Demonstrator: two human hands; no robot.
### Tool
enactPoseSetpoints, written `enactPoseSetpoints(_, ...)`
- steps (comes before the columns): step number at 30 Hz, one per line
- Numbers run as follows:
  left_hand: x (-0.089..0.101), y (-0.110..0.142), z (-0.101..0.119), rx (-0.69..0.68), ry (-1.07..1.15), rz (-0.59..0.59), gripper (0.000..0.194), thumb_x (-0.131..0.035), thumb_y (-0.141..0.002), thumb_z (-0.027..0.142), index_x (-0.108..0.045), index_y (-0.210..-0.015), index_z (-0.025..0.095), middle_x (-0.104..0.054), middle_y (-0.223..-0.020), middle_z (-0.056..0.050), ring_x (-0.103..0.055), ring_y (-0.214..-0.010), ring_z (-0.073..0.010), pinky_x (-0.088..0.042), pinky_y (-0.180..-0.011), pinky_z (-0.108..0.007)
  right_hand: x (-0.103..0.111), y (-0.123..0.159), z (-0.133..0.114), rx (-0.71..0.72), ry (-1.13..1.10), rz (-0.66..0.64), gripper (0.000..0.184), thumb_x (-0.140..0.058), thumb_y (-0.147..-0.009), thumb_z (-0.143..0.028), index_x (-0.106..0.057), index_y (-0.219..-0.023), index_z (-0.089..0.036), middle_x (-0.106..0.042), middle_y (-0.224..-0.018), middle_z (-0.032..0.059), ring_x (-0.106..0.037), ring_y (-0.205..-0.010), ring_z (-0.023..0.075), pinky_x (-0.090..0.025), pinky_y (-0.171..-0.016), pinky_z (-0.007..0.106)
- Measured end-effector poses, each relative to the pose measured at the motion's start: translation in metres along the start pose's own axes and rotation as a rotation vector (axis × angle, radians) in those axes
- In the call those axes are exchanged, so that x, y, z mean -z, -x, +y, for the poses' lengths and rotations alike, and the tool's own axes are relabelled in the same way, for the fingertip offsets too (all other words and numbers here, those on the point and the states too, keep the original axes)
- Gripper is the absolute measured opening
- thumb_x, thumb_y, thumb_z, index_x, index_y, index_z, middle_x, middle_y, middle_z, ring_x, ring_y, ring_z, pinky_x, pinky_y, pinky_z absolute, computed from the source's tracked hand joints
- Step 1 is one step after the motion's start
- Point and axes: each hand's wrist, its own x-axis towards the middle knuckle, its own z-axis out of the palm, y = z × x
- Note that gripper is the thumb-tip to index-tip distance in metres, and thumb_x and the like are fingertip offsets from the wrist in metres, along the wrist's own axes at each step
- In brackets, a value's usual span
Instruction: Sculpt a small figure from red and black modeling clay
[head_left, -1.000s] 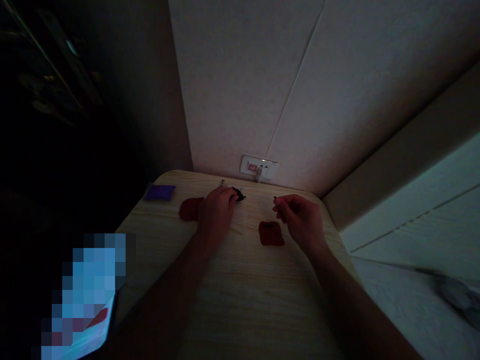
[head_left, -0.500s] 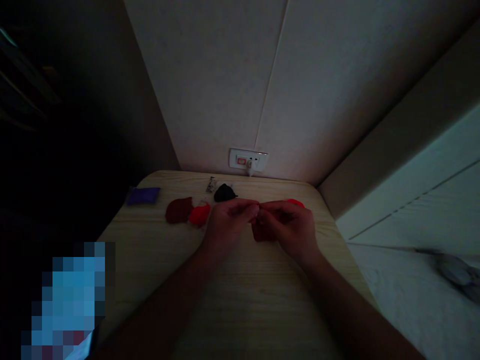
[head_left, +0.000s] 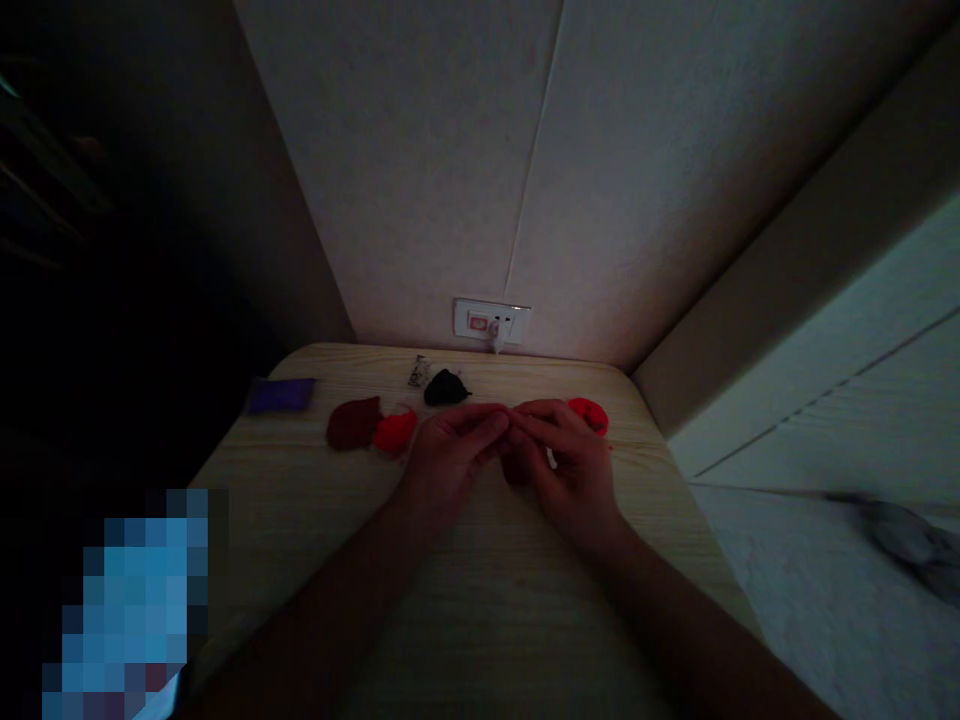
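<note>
Dark-red piece (head_left: 514, 471) lies below frame centre, partly behind the right hand (head_left: 576, 462), its curled fingers meeting the curled left hand (head_left: 452, 452); whether either grips anything, I cannot tell.

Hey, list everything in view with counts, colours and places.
Table: one, pale wood, centre
Packet: one, purple, table's far left
Maroon lump: one, dark red, right of packet
Red lump: one, bright red, beside maroon lump
Speckled scrap: one, black-marked, table's back
Black lump: one, black, beside scrap
Round lump: one, red with dark marks, beyond right hand
Half-hidden lump: one, dark red, below fingers
Socket plate: one, white, on wall
Plug: one, whitish, in socket
Wall: one, greyish, behind table
Blurred object: one, grey, right
Pixelated patch: one, blue, lower left
Left hand: one, bare, centre
Right hand: one, bare, fingertips near left's
</note>
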Motion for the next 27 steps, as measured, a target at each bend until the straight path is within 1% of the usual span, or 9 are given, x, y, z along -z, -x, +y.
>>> enactPoseSetpoints(6,-0.001,0.000,0.002,0.010,-0.012,-0.014,0.031,-0.097,-0.059,0.025,-0.076,-0.079,0.015,-0.076,-0.077,-0.001,-0.070,-0.067,-0.0113,-0.060,-0.072,-0.025,0.000,0.002,0.001,0.016,0.003,-0.015,0.023,-0.070,-0.094,-0.019,-0.082,-0.110,-0.031,-0.072,-0.100,0.0068,-0.070,-0.090,0.0202,-0.061,-0.077,0.033)
enactPoseSetpoints(11,0.001,0.000,0.001,-0.009,-0.066,-0.030,0.032,-0.095,-0.062,0.028,-0.077,-0.085,0.015,-0.079,-0.083,-0.004,-0.072,-0.069,-0.0134,-0.061,-0.074,-0.029,0.001,0.004,0.009,-0.044,-0.024,0.014,0.017,-0.076,-0.090,-0.021,-0.082,-0.104,-0.029,-0.072,-0.097,0.0057,-0.068,-0.077,0.0177,-0.059,-0.062,0.029)
enactPoseSetpoints(15,0.004,0.000,0.000,-0.037,-0.144,-0.034,0.028,-0.092,-0.066,0.028,-0.080,-0.088,0.016,-0.081,-0.084,-0.006,-0.074,-0.073,-0.0160,-0.061,-0.074,-0.030,0.002,0.004,0.013,-0.075,-0.052,0.040,0.012,-0.079,-0.088,-0.021,-0.082,-0.098,-0.027,-0.072,-0.096,0.0063,-0.070,-0.080,0.0189,-0.059,-0.061,0.029)
enactPoseSetpoints(18,0.005,0.000,0.001,-0.058,-0.195,-0.038,0.025,-0.088,-0.070,0.028,-0.081,-0.092,0.016,-0.082,-0.087,-0.007,-0.075,-0.077,-0.0184,-0.060,-0.076,-0.032,0.003,0.004,0.014,-0.071,0.000,0.016,0.016,-0.073,-0.092,-0.023,-0.081,-0.105,-0.028,-0.072,-0.099,0.0075,-0.071,-0.084,0.0204,-0.060,-0.062,0.030)
enactPoseSetpoints(22,0.005,0.002,0.003,-0.049,-0.188,-0.046,0.033,-0.084,-0.073,0.027,-0.081,-0.104,0.017,-0.082,-0.093,-0.009,-0.077,-0.082,-0.0215,-0.059,-0.080,-0.035,0.005,0.003,0.014,-0.005,0.139,-0.013,0.025,-0.065,-0.097,-0.023,-0.077,-0.118,-0.028,-0.072,-0.103,0.0089,-0.071,-0.083,0.0198,-0.060,-0.061,0.030)
enactPoseSetpoints(25,0.003,0.003,0.005,-0.034,-0.145,-0.071,0.039,-0.082,-0.074,0.027,-0.079,-0.112,0.017,-0.083,-0.091,-0.009,-0.077,-0.087,-0.0245,-0.058,-0.082,-0.037,0.009,0.002,0.013,0.080,0.227,0.001,0.023,-0.063,-0.098,-0.020,-0.076,-0.116,-0.026,-0.072,-0.106,0.0099,-0.071,-0.087,0.0216,-0.062,-0.068,0.034)
enactPoseSetpoints(27,0.002,0.004,0.006,-0.033,-0.125,-0.069,0.038,-0.080,-0.075,0.027,-0.079,-0.111,0.016,-0.083,-0.093,-0.010,-0.077,-0.089,-0.0250,-0.058,-0.081,-0.037,0.010,0.002,0.012,0.098,0.244,0.011,0.018,-0.064,-0.097,-0.020,-0.075,-0.110,-0.026,-0.072,-0.105,0.0094,-0.070,-0.086,0.0217,-0.061,-0.070,0.035)
